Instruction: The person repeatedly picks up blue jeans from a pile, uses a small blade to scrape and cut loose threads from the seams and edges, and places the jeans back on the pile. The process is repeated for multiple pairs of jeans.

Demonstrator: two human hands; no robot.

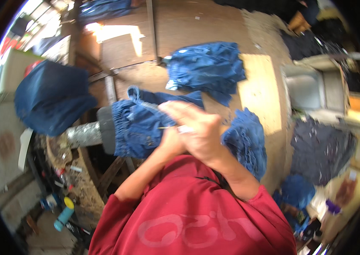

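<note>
A pair of blue denim shorts or trousers with a gathered elastic waistband is pulled over the end of a dark padded arm. My right hand is above the garment and overlaps my left hand; its fingers reach toward the upper left and are smeared by motion. Curled beneath it, my left hand lies at the garment's lower right part, its fingers mostly hidden. A thin pale sliver pokes out between the hands, too small to name. A small white spot shows there too.
Folded blue denim lies on the wooden table, with another denim piece near my right arm. A dark blue cloth bundle stands at left beside a foil-wrapped post. Dark garments and an open box are at right.
</note>
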